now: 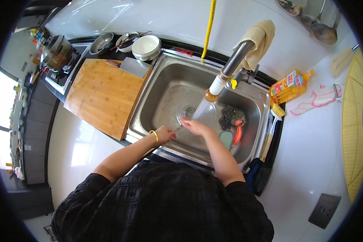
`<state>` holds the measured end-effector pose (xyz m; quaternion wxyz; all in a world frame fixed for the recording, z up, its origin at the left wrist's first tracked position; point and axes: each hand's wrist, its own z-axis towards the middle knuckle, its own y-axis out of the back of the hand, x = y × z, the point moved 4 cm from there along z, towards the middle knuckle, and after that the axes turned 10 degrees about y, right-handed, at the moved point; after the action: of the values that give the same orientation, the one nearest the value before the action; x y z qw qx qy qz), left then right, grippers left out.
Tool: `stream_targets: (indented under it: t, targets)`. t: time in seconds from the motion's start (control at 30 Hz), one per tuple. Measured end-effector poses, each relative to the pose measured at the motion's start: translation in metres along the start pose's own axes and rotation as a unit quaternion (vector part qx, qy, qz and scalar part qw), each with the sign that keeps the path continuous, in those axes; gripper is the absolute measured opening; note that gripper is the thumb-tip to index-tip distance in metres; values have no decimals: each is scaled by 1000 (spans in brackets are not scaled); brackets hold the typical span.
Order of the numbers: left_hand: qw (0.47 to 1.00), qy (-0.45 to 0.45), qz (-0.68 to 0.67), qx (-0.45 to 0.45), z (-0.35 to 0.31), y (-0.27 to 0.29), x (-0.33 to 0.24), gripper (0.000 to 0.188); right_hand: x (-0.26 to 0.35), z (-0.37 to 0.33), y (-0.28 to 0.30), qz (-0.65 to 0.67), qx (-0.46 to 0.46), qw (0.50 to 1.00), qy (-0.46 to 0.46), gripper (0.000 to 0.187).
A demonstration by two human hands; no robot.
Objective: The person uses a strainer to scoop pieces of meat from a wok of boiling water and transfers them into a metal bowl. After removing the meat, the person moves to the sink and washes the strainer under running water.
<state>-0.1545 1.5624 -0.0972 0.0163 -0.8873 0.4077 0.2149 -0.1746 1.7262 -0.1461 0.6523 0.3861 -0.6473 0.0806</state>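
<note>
- Left hand (164,134) is closed on a thin metal utensil (178,128); right hand (194,126) rubs its far end, fingers curled on it.
- The utensil sits over the sink (157,101), under the tap (230,70) stream.
- To do this well, I judge: keep the working end in the water and turn it while rubbing.
- Counts: one glass lid (195,111) in the sink, one scourer (228,117), one board (103,94), one cleaver (131,66), one soap bottle (290,86), two white bowls (146,46).
</note>
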Motion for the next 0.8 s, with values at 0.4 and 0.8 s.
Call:
stream_targets:
  t: [0.4, 0.8]
  targets:
    - [999, -30, 22, -12, -32, 6, 18, 25, 12, 39, -5, -244, -151, 958, -12, 71]
    - [869, 121, -369, 308, 20, -7, -24, 15, 1, -33, 55, -296, -368, 881, 17, 25]
